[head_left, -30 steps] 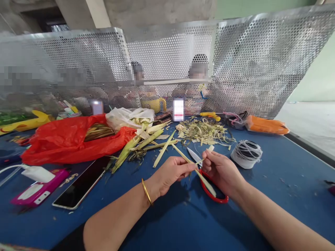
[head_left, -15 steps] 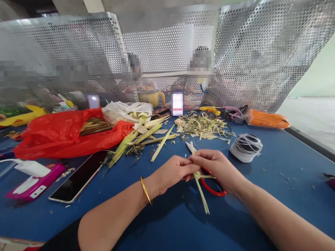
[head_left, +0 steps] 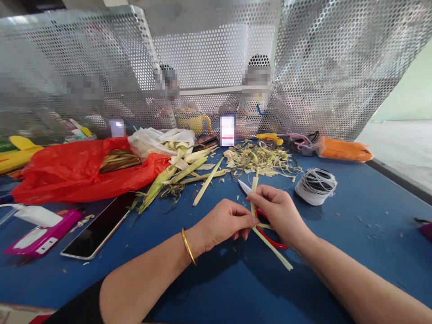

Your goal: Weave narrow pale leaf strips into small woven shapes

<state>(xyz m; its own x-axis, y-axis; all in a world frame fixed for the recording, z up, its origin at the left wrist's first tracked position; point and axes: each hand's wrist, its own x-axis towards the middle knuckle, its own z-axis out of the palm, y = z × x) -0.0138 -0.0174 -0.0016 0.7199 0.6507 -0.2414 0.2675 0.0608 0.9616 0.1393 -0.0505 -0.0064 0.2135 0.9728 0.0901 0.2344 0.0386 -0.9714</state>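
Note:
Pale green leaf strips (head_left: 272, 248) cross each other between my two hands above the blue table. My left hand (head_left: 226, 220), with a gold bangle at its wrist, pinches the crossing between thumb and fingers. Just beyond, my right hand (head_left: 281, 209) grips the upper strip (head_left: 254, 193) between thumb and forefinger; one end sticks up past the fingers. A longer strip end slants down toward me on the right. Red-handled scissors (head_left: 277, 244) lie on the table below, their blades pointing away and their handles partly covered by my right hand.
A white-thread spool (head_left: 316, 186) stands right. Behind my hands are leaf shavings (head_left: 265, 157), leaf stalks (head_left: 165, 180) and a red plastic bag (head_left: 74, 168). A phone (head_left: 101, 227) and magenta power strip (head_left: 42, 234) lie left. A perforated metal screen (head_left: 212, 58) borders the table's back; people sit beyond it.
My right hand has shifted slightly up and left to the upper strip. The lower strip end has swung to the right. The view has tilted slightly.

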